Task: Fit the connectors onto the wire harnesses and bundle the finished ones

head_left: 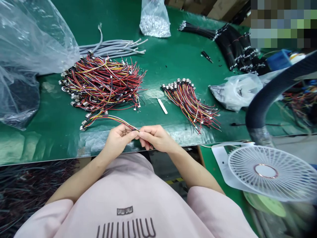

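Observation:
My left hand [119, 138] and my right hand [155, 137] meet at the near edge of the green table [54, 129]. Both pinch the bare end of a thin wire harness [104, 119] of red, yellow and black strands. It trails left to small metal connectors lying on the table. Just beyond my hands lies a big tangled heap of the same harnesses [101, 82]. A tidier bundle of harnesses [190, 102] lies to the right of it.
Grey cables [114, 48] lie behind the heap. A clear plastic bag [27, 49] fills the far left; another bag of small parts [155, 19] stands at the back. Black cable bundles [232, 46] lie far right. A white fan [269, 172] and a dark hose [269, 96] stand right.

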`<act>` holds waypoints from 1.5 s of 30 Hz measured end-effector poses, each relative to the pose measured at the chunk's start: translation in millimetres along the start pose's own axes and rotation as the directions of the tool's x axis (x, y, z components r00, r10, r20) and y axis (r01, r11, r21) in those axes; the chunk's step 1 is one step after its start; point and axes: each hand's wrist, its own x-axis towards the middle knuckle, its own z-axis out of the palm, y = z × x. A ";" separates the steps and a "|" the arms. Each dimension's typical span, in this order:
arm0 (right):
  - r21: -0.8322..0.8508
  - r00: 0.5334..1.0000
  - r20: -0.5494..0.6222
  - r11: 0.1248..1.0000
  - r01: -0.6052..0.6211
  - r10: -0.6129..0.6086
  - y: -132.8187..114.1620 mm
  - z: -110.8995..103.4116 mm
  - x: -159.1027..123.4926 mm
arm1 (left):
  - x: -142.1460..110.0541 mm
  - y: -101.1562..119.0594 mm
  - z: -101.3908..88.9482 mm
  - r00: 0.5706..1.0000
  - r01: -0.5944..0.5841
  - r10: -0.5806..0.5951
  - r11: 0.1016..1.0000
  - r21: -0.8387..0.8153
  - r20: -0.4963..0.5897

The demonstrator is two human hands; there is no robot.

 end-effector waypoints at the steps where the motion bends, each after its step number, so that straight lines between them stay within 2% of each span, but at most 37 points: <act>1: 0.012 1.000 0.004 1.000 -0.005 0.005 0.2 0.3 0.5 | -0.6 -0.3 0.3 1.000 0.000 0.001 1.000 0.004 -0.015; 12: 0.212 0.994 0.104 0.975 -0.064 0.043 5.9 0.0 6.5 | -0.6 -2.7 0.8 0.996 0.011 -0.014 0.999 -0.032 -0.083; 18: 0.308 0.984 0.162 0.944 -0.116 0.068 6.2 -0.7 8.3 | 2.4 -3.9 -3.8 0.993 -0.033 0.025 0.997 -0.067 -0.117; 27: 0.380 0.975 0.210 0.914 -0.144 0.067 10.7 -3.2 11.7 | -0.3 -0.2 0.3 0.999 0.038 -0.039 0.999 -0.020 -0.034; 38: 0.351 0.982 0.184 0.931 -0.099 0.036 11.5 -2.5 8.9 | 6.4 6.3 -4.6 0.988 0.014 -0.036 0.990 -0.143 -0.149; 40: 0.342 0.985 0.169 0.936 -0.083 0.026 11.9 -2.4 7.8 | 6.2 8.5 -6.5 0.992 0.033 -0.052 0.986 -0.161 -0.112; 45: 0.259 0.994 0.109 0.966 -0.012 -0.017 13.1 -1.2 6.3 | 0.5 8.0 -3.3 0.980 0.177 -0.164 0.976 -0.128 0.110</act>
